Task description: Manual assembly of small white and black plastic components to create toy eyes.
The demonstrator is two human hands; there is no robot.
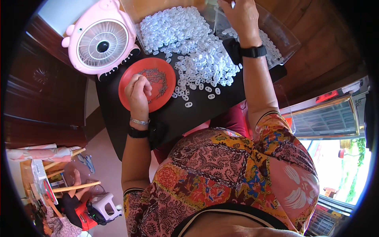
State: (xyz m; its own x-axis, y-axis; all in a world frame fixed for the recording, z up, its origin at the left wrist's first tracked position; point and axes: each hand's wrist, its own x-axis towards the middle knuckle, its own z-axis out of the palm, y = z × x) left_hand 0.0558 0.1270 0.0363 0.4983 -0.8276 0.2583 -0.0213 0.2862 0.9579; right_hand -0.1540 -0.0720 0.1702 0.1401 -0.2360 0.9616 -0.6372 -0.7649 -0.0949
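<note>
My left hand (138, 91) rests curled on a red round plate (166, 98), its fingertips pinched into a heap of small thin metal pieces (157, 79). My right hand (241, 17) reaches to the far edge of the black table (205, 110), over a clear plastic tray (282, 35). Its fingers are closed on a small white piece (233, 4) at the frame's upper rim. A big pile of white oval plastic pieces (197, 51) spreads between the two hands. Both wrists carry black bands, and the left also a silver bracelet.
A pink animal-shaped table fan (102, 39) stands at the table's far left. A second clear tray (166, 27) holds more white pieces. Dark wooden furniture stands to the left, and another person sits on the floor at lower left (69, 201).
</note>
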